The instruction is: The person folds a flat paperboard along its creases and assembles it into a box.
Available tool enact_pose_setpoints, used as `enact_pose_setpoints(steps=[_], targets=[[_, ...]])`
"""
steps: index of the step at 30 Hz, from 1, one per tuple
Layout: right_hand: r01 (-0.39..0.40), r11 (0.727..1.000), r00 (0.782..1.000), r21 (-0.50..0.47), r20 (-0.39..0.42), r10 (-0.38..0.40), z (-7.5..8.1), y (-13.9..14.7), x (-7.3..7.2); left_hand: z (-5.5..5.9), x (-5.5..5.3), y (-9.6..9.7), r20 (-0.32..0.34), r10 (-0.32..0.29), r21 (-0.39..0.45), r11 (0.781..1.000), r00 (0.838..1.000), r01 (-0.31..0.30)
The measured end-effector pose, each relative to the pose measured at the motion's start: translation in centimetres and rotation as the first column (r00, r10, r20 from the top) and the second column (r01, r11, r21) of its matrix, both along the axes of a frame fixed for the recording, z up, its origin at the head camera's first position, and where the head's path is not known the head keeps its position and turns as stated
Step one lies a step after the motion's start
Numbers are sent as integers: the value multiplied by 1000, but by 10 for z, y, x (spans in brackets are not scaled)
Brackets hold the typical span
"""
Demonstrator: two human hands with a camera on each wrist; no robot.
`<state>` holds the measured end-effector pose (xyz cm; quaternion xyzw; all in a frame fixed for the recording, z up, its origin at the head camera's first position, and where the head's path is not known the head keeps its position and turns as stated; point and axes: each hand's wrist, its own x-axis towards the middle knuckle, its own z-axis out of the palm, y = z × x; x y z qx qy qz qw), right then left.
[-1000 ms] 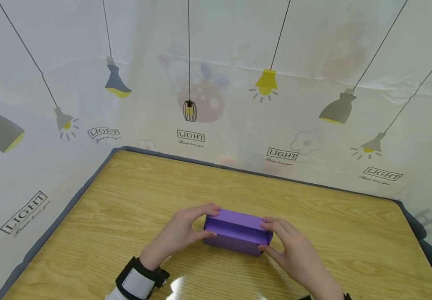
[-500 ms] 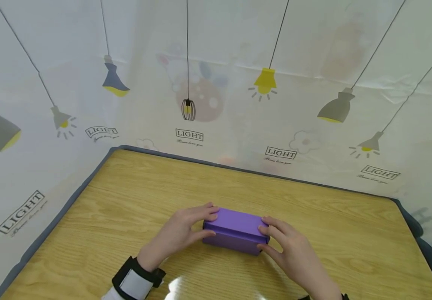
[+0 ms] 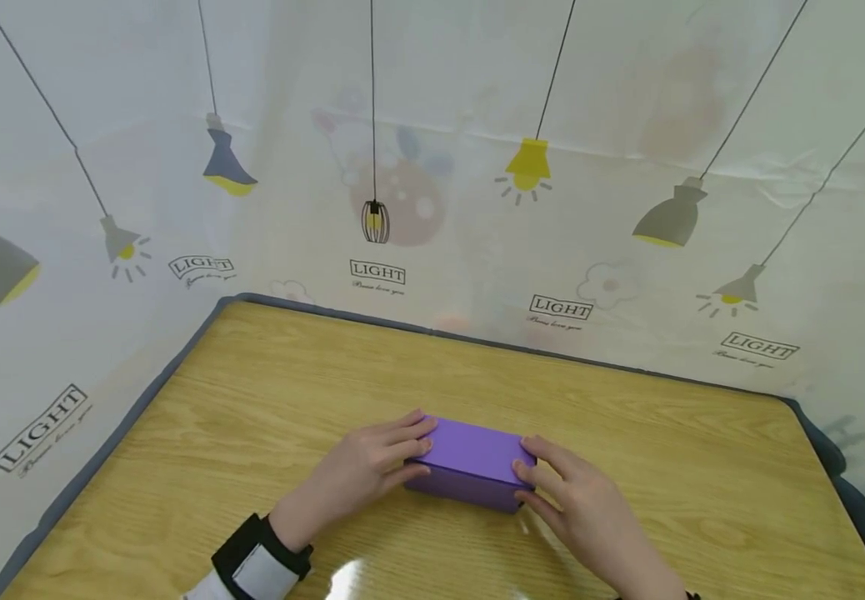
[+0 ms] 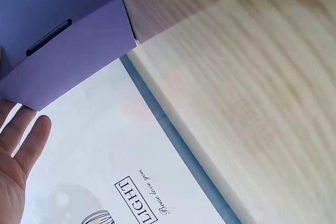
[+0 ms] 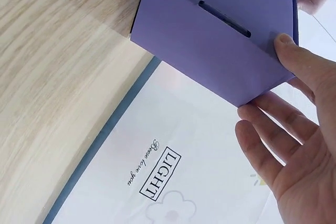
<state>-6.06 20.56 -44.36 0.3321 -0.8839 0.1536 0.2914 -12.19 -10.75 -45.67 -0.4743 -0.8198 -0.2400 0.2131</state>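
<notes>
On the wood-grain table sits a small purple cardboard box [image 3: 473,452], its flat lid down over the top in the head view. My left hand [image 3: 361,465] holds the box's left end, fingers on the lid and thumb at the front edge. At the opposite end my right hand [image 3: 581,507] has its fingertips on the lid and its thumb against the front. In the right wrist view, a narrow slot [image 5: 224,19] shows in one end face of the box, near a fold. The box's inside is hidden.
The table [image 3: 282,358] has a dark grey edge [image 3: 432,332] along its back and sides. Behind it hangs a pale curtain [image 3: 462,75] printed with lamps and the word LIGHT. A black band with a white patch [image 3: 263,567] circles the left wrist.
The box's lid has come down over the gap that showed its inside, and now lies flat. Both hands have stayed at the ends, their fingers moving forward with the lid.
</notes>
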Motion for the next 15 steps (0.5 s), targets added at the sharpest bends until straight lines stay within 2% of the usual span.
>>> enact_pose_setpoints(steps=[6,15], targets=[[26,998,1000,52,-10,-25,-2,1,2,-4,-1,0,-8,-13,31,999,1000,13],[40,998,999,45,1,-40,-5,0,4,-5,1,0,0,9,18,1000,1000,-9]])
